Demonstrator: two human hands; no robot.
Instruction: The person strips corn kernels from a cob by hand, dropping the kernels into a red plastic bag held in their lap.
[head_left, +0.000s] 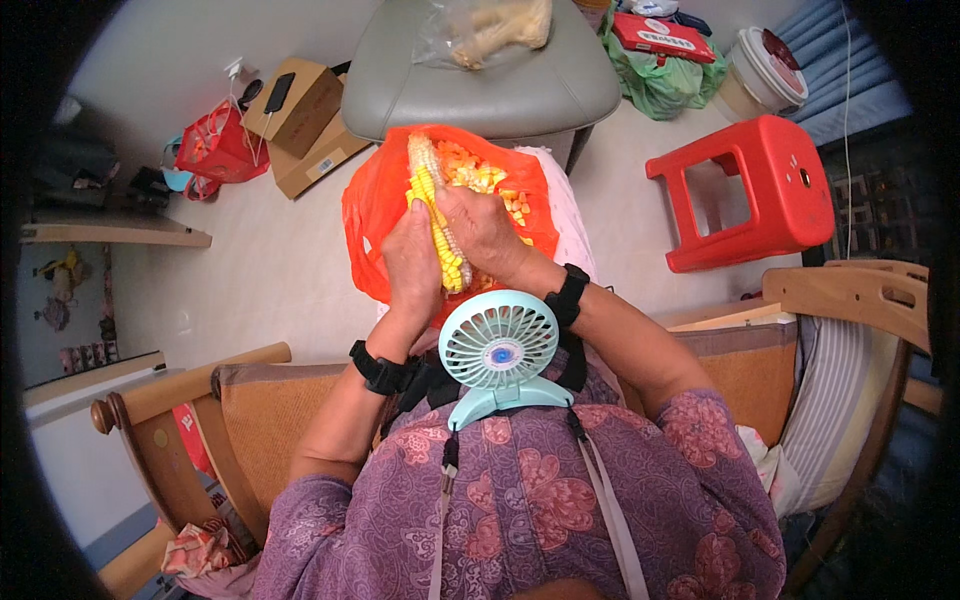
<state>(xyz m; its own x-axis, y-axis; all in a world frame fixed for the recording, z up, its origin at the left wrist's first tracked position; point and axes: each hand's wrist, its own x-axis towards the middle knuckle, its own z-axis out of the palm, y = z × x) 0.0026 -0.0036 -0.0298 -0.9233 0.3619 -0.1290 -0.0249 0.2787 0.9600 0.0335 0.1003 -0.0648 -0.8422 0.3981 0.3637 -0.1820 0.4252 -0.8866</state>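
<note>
Both my hands are on a corn cob, held at a slant over an open red plastic bag. My left hand grips its left side, with the thumb on the yellow kernels. My right hand holds it from the right, the thumb near its middle. Yellow kernels cover part of the cob; its upper end and right side look pale and stripped. Loose corn kernels lie in the bag, mostly behind and right of the cob. Part of the cob is hidden under my fingers.
A grey padded seat bearing a clear plastic bag of pale cobs stands beyond. Cardboard boxes with a phone are at left, a red plastic stool at right. A light-blue fan hangs at my chest.
</note>
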